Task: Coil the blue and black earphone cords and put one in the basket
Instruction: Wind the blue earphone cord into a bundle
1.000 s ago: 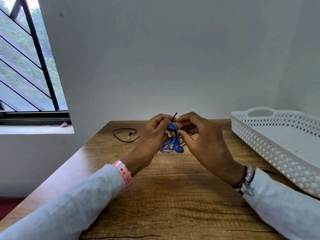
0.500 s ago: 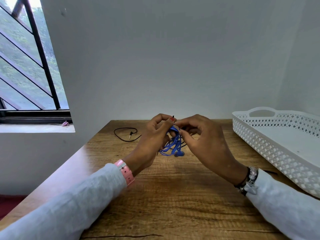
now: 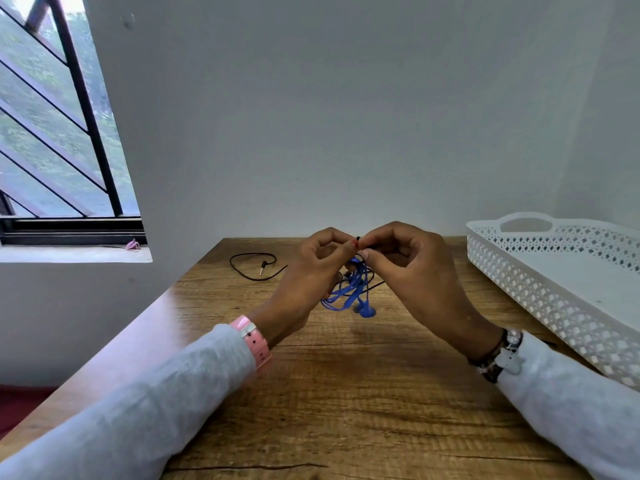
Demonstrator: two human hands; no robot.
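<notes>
Both hands' grip on blue cord (image 3: 349, 289); basket (image 3: 554, 306) w/o cords.

Both hands (image 3: 363, 271) w/ blue cord (image 3: 349, 289) above table (image 3: 346, 393)

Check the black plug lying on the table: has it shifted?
No. The black plug sits at the same spot near the table's far edge.

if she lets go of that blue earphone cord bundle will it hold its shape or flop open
The thin blue earphone cord will probably flop: its loops already droop unevenly below the left hand and right hand, with the earbuds dangling lowest. Nothing visibly ties it, so it would likely spring loose on the wooden table. It looks light.
</notes>
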